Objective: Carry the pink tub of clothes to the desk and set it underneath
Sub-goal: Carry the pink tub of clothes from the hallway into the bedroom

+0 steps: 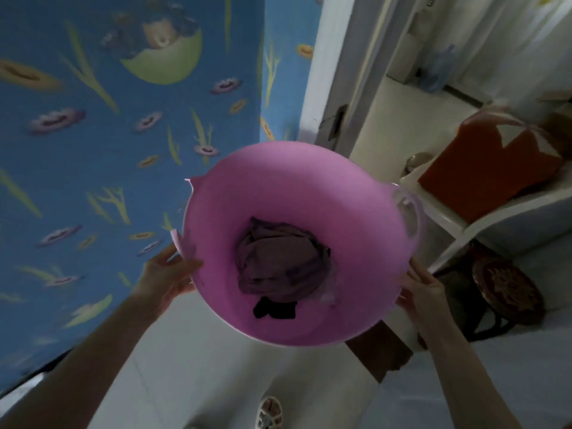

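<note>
I hold the round pink tub [349, 193] in the air in front of me, above the pale floor. At its bottom lie bunched purple-grey clothes [280, 261] and a small black piece [275, 308]. My left hand [168, 275] grips the tub's left rim beside a broken handle stub. My right hand [425, 289] grips the right rim, below the intact handle loop [408, 212]. A white desk [483, 224] stands to the right, its top level with the tub's right edge.
A blue wall [102, 168] with flower and plant pictures fills the left. An orange box [486, 168] rests on the desk. Under the desk stands a dark round stool [507, 292]. A doorway [399, 97] opens ahead, with a water bottle [438, 69] beyond. My slippered foot [270, 413] shows below.
</note>
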